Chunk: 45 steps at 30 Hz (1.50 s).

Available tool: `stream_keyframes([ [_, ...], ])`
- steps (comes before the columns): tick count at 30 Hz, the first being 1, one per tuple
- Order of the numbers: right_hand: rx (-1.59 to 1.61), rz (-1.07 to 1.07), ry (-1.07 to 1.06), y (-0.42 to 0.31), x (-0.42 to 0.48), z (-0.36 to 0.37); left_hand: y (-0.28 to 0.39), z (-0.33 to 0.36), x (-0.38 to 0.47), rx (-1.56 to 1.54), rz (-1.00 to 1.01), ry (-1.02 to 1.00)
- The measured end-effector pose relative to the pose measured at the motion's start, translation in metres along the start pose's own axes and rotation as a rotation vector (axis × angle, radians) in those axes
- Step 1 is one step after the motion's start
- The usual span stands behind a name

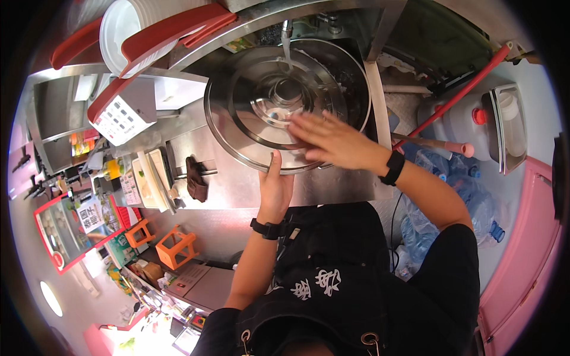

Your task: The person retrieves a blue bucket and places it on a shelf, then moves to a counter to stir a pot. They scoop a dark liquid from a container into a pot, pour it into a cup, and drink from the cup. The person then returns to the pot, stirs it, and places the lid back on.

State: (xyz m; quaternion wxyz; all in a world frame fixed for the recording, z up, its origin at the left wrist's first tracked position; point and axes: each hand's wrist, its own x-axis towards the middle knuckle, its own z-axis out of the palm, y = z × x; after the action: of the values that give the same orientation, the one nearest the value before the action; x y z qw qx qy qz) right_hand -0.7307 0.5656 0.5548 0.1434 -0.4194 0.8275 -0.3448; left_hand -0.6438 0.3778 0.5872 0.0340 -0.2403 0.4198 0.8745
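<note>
A large round stainless-steel lid [249, 133] lies tilted under a running faucet [287, 30]. Water falls onto it close to its round knob [287, 91]. My left hand [276, 189] grips the near rim, thumb on top and fingers hidden below. Over the lid's right half, my right hand [336, 140] is spread flat and slightly blurred, holding nothing; whether its fingertips touch the metal I cannot tell. Behind and partly under the lid sits a wide round steel pot [369, 95], its inside mostly hidden.
A steel counter [343, 187] runs along the near side, with a dark brown cloth or glove [196, 180] at left. Stacked white plastic tubs [116, 40] stand upper left. To the right are a red pole [458, 91], a capped plastic jug [465, 129] and bagged water bottles [463, 191].
</note>
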Motion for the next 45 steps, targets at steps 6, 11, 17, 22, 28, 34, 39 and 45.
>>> stream_keyframes([
  [6, -0.065, 0.534, -0.156, 0.068, 0.007, 0.016, 0.011, -0.006, -0.012, 0.031, 0.003, 0.052],
  [11, 0.403, 0.386, 0.377, 0.097, 0.051, 0.016, 0.030, -0.030, -0.033, 0.027, -0.030, 0.076],
  [17, 1.503, 0.216, 0.553, 0.109, 0.129, -0.032, 0.034, -0.055, -0.037, 0.099, 0.041, 0.040],
  [22, 1.446, 0.151, 0.386, 0.088, 0.144, -0.033, 0.028, -0.070, -0.036, 0.149, 0.089, 0.058],
  [28, 0.570, 0.554, 0.673, 0.097, 0.098, 0.032, 0.014, -0.045, -0.037, 0.087, 0.150, 0.057],
  [34, 1.196, 0.764, 0.537, 0.091, 0.071, 0.057, -0.001, -0.067, -0.040, 0.365, 0.018, -0.171],
  [39, 0.932, 0.379, 0.565, 0.127, 0.098, 0.029, 0.051, -0.095, -0.024, -0.055, -0.103, -0.238],
  [45, 0.331, 0.354, 0.439, 0.120, 0.112, 0.002, 0.066, -0.071, -0.010, 0.409, -0.219, 0.005],
])
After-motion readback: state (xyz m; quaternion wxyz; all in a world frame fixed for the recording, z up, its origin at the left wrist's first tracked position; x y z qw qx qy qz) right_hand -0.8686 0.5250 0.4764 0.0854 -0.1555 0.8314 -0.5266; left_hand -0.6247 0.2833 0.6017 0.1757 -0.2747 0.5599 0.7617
